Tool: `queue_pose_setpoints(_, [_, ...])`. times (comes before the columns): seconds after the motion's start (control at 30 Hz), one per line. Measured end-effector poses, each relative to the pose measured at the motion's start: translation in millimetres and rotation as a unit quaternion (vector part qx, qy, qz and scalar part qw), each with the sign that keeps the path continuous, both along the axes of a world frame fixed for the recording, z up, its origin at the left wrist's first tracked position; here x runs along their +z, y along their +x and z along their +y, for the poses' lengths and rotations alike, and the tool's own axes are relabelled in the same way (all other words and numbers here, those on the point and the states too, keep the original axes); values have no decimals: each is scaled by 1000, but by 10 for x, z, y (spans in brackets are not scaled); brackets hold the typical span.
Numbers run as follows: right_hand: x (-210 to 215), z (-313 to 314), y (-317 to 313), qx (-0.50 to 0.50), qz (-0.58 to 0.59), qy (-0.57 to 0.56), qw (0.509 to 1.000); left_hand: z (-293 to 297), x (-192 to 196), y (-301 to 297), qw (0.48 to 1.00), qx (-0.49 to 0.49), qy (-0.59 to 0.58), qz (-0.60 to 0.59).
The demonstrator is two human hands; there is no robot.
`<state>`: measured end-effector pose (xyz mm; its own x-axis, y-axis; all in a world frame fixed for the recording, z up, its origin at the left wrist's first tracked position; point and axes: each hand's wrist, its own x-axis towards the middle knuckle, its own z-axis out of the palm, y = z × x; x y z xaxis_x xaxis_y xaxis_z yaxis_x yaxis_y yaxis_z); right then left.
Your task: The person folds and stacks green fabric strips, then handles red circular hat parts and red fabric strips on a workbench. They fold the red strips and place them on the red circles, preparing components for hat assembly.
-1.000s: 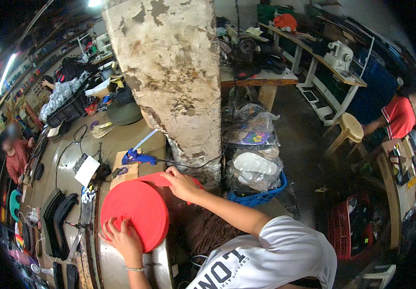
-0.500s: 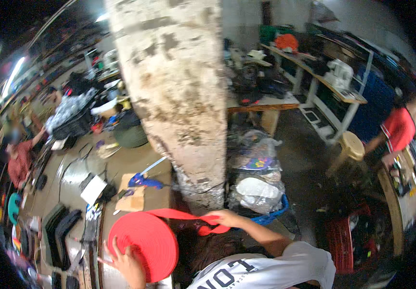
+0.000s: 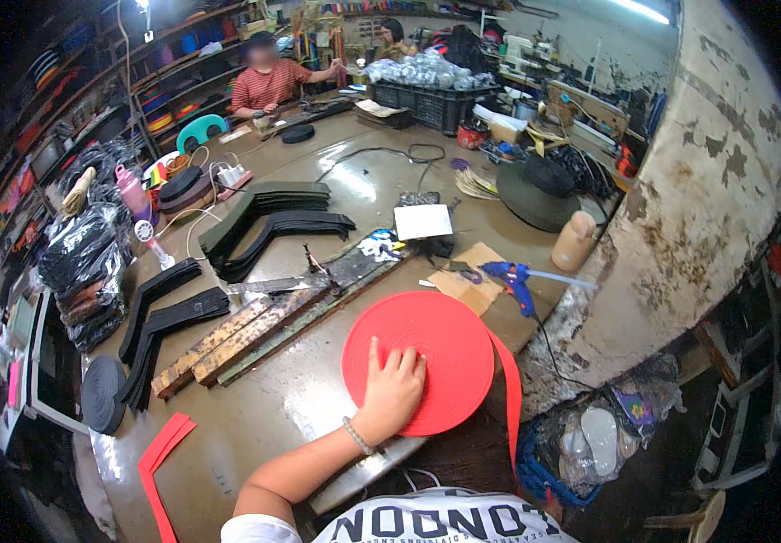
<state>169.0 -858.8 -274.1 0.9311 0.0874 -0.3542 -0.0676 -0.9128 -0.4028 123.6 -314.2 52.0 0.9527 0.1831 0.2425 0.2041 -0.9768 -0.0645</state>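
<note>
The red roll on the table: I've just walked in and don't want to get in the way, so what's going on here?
The person's left hand rests on top of the big red roll, fingers spread; the right hand can't be made out. A red strip runs from the roll's right side down past the table edge. Beyond the roll lies a blue glue gun.

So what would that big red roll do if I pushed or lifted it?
The red roll would probably feel heavy, being wide and tightly wound. Pushed, it would probably slide, not roll, since it lies flat. Its unwound strip is likely bendy, since it curves away.
</note>
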Motion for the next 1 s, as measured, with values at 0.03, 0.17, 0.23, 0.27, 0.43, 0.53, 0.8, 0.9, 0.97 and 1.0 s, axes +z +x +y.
queue_pose_setpoints(0.03, [278,346,185,1,-47,40,998,2,-21,11,999,-1,18,-28])
queue_pose_setpoints(0.17, [1371,2122,946,29,-170,305,937,-14,-127,20,999,-13,5,-42])
queue_pose_setpoints(0.23, [1796,2811,1018,71,-241,406,879,-8,-155,24,998,-17,-22,-56])
queue_pose_setpoints(0.27, [1957,3027,994,93,-222,424,873,-9,-158,21,998,-21,-17,-51])
queue_pose_setpoints(0.43, [1964,3143,726,128,-160,354,912,10,-76,13,999,-21,28,-30])
queue_pose_setpoints(0.53, [1388,2603,805,140,-120,247,951,35,-1,-3,999,-6,18,-32])
queue_pose_setpoints(0.8, [-534,317,174,137,110,-72,982,86,78,-27,1000,3,28,-13])
queue_pose_setpoints(0.9, [-528,-104,45,86,97,-86,988,120,91,-42,1000,18,9,-11])
queue_pose_setpoints(0.97, [-247,60,175,59,27,-30,997,169,103,-43,998,12,-33,-56])
queue_pose_setpoints(1.0, [-50,276,291,48,-19,12,999,193,105,-41,998,14,-42,-50])
